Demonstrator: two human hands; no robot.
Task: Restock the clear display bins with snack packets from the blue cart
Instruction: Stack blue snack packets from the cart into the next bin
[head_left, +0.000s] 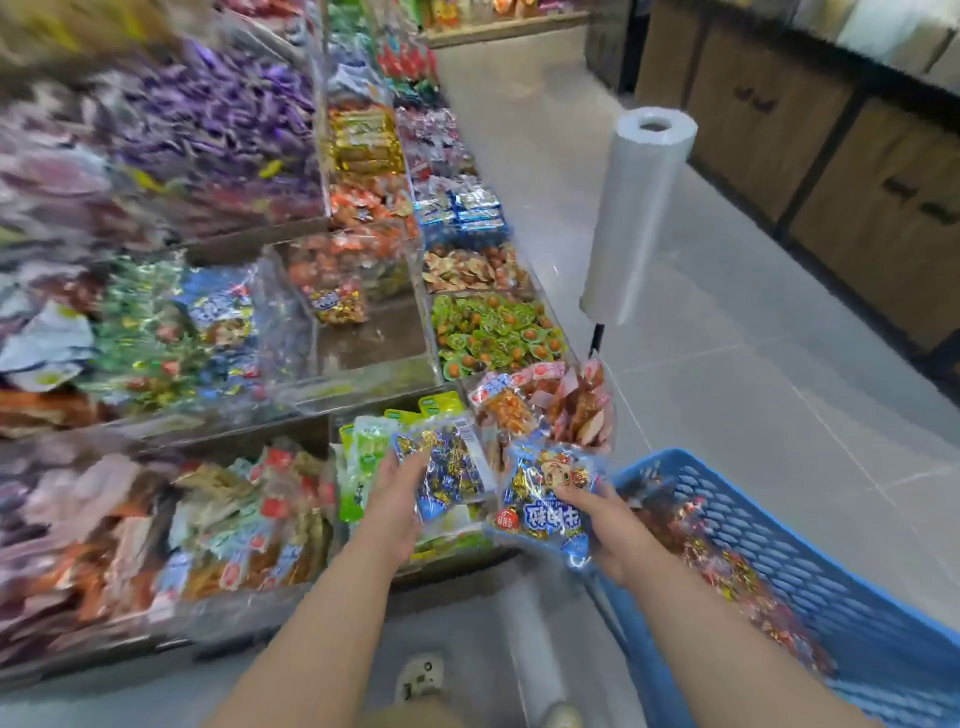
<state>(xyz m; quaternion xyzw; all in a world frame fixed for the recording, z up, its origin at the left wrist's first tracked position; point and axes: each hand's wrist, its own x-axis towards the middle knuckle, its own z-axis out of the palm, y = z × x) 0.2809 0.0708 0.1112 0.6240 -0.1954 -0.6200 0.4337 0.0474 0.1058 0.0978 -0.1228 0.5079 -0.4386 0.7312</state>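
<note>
Snack packets (451, 470): one gripped in my left hand (397, 496), one in my right hand (610, 527); sparse clear bin (376, 340) lies far-left, left nearer.

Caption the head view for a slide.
Left hand grips a foil snack packet, right hand a blue-labelled packet, between blue cart and clear display bins.

Upright roll of clear plastic bags (641, 213) atop a thin black post (597, 340), lower end hidden. Grey tiled floor (727, 389) all around. Well apart on the right, wooden cabinets (831, 182) with dark frames and dark handles. Far back, a wooden shelf (498, 28), its goods blurred. At the bottom edge, a light shoe (421, 675) on the floor.
</note>
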